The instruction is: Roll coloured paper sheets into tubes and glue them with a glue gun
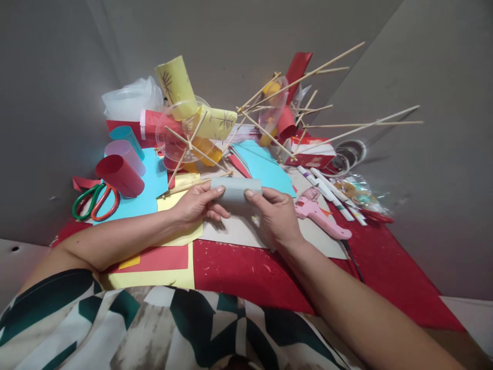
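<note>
Both my hands hold a pale grey-blue paper roll (235,188) lying sideways just above the table. My left hand (198,204) pinches its left end with thumb and fingers closed round it. My right hand (274,213) grips its right end the same way. Under the hands lies a grey card sheet (241,231) on a red table cover (246,272). A pink glue gun (319,210) rests just right of my right hand.
Green and red scissors (95,201) and red, pink and teal paper rolls (120,174) sit at the left on light blue paper. Behind stands a tangle of wooden skewers (269,134), clear cups and yellow paper rolls (177,85). Markers (327,191) and tape rolls (348,153) lie at the right.
</note>
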Demonstrator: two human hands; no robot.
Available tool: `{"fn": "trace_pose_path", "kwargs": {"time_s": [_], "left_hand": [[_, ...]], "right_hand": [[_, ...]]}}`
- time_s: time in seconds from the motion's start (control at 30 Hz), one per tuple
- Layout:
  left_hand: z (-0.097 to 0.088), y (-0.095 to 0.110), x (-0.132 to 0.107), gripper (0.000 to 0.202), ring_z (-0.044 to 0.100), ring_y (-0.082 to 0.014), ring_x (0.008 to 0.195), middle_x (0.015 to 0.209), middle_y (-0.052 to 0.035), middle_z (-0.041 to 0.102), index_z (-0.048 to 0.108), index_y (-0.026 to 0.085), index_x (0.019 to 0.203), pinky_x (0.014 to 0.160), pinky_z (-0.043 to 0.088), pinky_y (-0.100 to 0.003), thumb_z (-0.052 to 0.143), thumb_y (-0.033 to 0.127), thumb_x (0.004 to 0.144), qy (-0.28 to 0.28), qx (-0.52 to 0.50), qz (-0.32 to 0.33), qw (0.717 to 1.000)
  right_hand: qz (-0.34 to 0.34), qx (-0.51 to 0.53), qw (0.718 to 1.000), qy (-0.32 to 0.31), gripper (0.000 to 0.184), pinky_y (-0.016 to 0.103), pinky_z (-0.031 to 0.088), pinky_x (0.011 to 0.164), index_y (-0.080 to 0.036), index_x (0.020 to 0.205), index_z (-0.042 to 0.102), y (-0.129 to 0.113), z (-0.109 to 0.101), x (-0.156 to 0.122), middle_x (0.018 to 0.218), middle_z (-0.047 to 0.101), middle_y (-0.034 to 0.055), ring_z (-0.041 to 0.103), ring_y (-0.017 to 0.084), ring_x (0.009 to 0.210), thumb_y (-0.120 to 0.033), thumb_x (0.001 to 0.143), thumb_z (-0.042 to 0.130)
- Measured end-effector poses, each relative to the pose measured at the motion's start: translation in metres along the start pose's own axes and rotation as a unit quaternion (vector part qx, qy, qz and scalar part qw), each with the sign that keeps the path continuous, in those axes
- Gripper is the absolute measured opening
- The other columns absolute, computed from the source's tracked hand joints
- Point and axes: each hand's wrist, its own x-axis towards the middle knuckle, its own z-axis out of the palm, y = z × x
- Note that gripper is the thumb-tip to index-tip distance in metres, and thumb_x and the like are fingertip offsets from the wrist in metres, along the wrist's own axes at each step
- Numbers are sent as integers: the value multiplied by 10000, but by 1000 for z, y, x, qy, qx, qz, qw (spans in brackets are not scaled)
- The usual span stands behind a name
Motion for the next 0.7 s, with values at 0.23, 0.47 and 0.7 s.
{"fn": "trace_pose_path", "kwargs": {"time_s": [0.23, 0.47, 0.7], "left_hand": [[-1, -3, 1, 115, 706, -117, 526, 712, -14, 709, 613, 134, 1048, 449, 531, -160, 600, 206, 960, -1, -5, -7, 1000], [-1, -6, 2, 158, 685, -117, 497, 622, -27, 698, 626, 111, 1090, 453, 511, -163, 537, 187, 984, 0, -9, -14, 1000], [0, 3, -4, 169, 735, -142, 567, 969, -119, 760, 687, 128, 1031, 449, 535, -189, 602, 246, 946, 28, 60, 16, 998]], "right_hand": [[6, -8, 1000, 3, 191, 266, 398, 648, -191, 682, 775, 0, 2, -2, 631, 617, -33, 476, 119, 653, -381, 691, 796], [22, -19, 1000, 10, 218, 288, 417, 658, -186, 707, 788, -3, 5, -3, 648, 651, -21, 501, 133, 648, -398, 659, 799], [0, -5, 996, 90, 242, 272, 359, 600, -179, 637, 701, -5, 1, 2, 575, 547, -48, 433, 117, 596, -406, 654, 780]]}}
